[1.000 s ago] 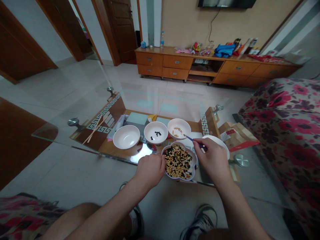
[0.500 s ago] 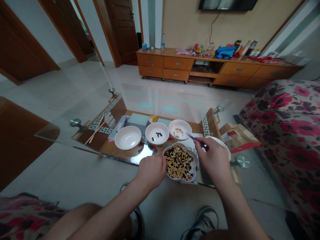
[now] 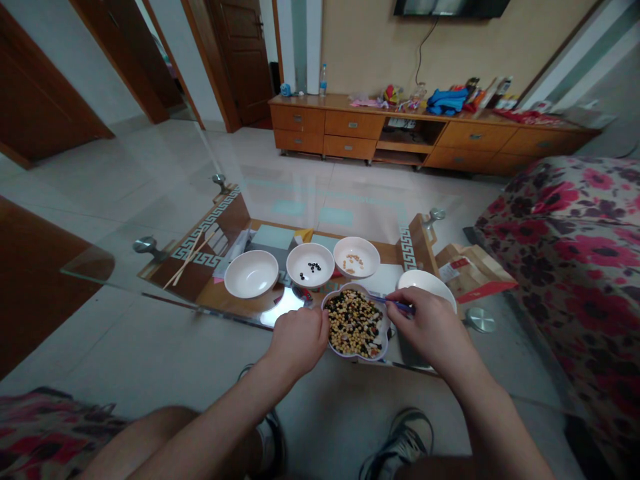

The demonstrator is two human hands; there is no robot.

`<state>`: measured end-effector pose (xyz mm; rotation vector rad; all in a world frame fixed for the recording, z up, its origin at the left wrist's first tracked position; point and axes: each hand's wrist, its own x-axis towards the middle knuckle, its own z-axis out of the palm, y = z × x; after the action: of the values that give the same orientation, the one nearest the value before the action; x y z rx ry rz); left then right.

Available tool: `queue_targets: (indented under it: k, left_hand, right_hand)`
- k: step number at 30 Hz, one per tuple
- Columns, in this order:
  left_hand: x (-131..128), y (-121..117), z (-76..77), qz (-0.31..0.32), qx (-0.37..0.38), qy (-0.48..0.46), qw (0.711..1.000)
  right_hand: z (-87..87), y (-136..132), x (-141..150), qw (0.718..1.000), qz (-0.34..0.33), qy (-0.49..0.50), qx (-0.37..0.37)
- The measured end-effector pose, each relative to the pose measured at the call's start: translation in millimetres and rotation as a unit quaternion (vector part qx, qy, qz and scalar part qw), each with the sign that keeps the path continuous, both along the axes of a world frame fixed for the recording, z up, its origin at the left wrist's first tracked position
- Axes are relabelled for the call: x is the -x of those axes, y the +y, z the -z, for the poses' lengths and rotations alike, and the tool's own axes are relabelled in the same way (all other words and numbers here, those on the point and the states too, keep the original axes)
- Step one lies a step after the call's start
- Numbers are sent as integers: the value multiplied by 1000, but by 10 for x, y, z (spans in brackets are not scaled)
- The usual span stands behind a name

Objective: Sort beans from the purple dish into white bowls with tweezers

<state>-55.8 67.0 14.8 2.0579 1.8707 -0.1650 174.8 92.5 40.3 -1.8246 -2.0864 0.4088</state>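
Note:
A flower-shaped purple bowl (image 3: 383,343) full of mixed beans sits at the near edge of the glass table (image 3: 165,220). My left hand (image 3: 299,339) is closed against the bowl's left rim. My right hand (image 3: 431,327) pinches thin blue tweezers (image 3: 395,303) whose tips reach over the bowl's right side. Behind stand three white bowls: an empty one (image 3: 251,274), one with a few black beans (image 3: 311,265), and one with several yellow beans (image 3: 357,257). A fourth white bowl (image 3: 426,283) lies partly hidden behind my right hand.
Wooden chopsticks (image 3: 187,259) lie on the table's left. A cardboard box (image 3: 473,272) sits at the table's right, beside a floral sofa (image 3: 575,267). A long wooden cabinet (image 3: 425,137) lines the far wall. My knees and shoes show below the table edge.
My right hand drew the tweezers back from the bowl of yellow beans and lowered them over the mixed-bean bowl. My left hand stayed on the rim.

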Motion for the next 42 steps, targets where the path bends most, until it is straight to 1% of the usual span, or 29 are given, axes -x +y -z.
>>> queue_targets:
  k: [5,11,22,29,38,42]
  left_hand:
    - [3,-2,-2,1,-7,1,1000]
    - [7,-1,6,2,-10,1,1000]
    - [11,-1,8,0,-6,-6,1000]
    - [12,-3,23,6,-11,-1,1000]
    - [10,-1,13,-1,-6,-1,1000]
    - [6,2,13,0,-7,-5,1000]
  right_hand:
    - [25,0,-25,999,-19,-23,41]
    - [50,-1,-14,997,-45,-29,53]
    - [98,9,-50,995,-54,-39,70]
    - [65,5,-4,992,-49,-52,104]
    - [71,17,-7,990,-56,-69,108]
    - [85,19,-22,991,-72,-66,90]
